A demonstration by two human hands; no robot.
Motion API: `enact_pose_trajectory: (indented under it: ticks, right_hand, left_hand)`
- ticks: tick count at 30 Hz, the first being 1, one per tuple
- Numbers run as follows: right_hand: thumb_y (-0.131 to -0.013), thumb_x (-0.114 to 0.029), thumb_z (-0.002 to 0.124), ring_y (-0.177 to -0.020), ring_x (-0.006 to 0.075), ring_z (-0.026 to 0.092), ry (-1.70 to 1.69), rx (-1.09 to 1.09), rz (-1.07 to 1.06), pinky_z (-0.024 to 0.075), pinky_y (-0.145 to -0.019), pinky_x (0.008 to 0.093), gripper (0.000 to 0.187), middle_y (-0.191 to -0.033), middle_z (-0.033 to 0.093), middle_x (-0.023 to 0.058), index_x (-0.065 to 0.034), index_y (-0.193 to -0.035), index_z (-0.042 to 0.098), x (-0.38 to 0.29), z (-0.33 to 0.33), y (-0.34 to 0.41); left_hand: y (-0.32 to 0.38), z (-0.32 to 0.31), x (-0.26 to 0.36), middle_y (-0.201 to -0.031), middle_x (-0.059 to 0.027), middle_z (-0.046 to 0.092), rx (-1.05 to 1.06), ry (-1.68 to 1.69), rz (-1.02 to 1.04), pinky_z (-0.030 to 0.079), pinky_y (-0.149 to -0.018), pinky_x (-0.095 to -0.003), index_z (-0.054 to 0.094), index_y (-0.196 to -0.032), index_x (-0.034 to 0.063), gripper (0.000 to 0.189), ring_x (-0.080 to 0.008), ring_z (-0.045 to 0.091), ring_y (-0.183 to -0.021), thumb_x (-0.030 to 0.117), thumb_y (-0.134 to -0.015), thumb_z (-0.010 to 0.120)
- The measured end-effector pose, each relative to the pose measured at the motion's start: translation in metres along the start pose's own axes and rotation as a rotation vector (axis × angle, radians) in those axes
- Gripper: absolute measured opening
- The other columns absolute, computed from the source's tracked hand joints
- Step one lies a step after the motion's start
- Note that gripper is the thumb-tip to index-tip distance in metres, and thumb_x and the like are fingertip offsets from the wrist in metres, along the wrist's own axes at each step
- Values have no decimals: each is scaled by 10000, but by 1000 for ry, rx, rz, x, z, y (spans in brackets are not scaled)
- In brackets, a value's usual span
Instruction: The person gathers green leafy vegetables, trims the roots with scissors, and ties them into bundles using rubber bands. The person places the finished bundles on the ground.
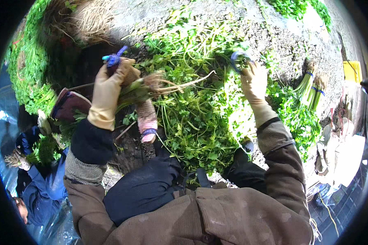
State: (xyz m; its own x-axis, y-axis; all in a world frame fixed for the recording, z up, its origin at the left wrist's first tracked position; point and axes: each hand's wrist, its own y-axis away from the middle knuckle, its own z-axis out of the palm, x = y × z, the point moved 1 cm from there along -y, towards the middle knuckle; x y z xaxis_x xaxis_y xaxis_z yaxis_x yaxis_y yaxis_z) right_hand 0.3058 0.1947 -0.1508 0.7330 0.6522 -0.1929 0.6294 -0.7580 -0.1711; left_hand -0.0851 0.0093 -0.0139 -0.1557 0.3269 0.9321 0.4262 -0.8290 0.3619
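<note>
My left hand (pixel 105 88), in a cream rubber glove, grips a bunch of leafy stalks (pixel 135 93) whose pale roots (pixel 178 87) point right. A knot of blue bands (pixel 113 58) shows at its fingertips; whether the hand holds it I cannot tell. Just below the stalks is a cloth-wrapped rod (pixel 147 118) with a pink, blue-banded end. My right hand (pixel 253 81), gloved alike, pinches a blurred blue loop (pixel 240 61), apart from the bunch. Between and beneath both hands spreads a heap of loose green leaves and stems (pixel 196 122).
Tied bunches with blue bands (pixel 312 88) lie at right. Piled greens (pixel 29 70) and a root mass (pixel 92 21) fill the upper left. At lower left, a co-worker in blue (pixel 43 190) holds a rooted bunch (pixel 20 159). A yellow object (pixel 352 72) stands far right.
</note>
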Motion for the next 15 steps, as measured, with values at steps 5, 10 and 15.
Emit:
enact_pose_trajectory:
  ticks: [5,10,15]
  right_hand:
    - [-814,-383,758,-1369,389,410,140,67,102,314,-1095,549,704,-1462,438,261,-50,-1373,489,34,13,-33]
    - [-877,-746,496,-1436,373,316,222,-28,62,241,-1182,518,940,-1540,343,237,-57,-1505,371,-27,84,-145]
    - [-763,-821,558,-1469,422,181,-4,-189,161,183,-1141,673,966,-1529,348,197,-80,-1382,549,-121,121,-185]
  left_hand:
    - [13,-29,39,-915,-86,726,204,-38,-4,540,-768,-294,655,-1118,6,375,-148,675,-799,355,-981,631]
    - [6,-42,50,-971,-46,682,363,-41,-147,531,-755,-287,625,-1189,23,466,-130,637,-841,443,-992,592]
    - [-5,-47,40,-944,-61,716,307,-134,-6,537,-770,-293,658,-1134,21,516,-145,665,-815,500,-946,634]
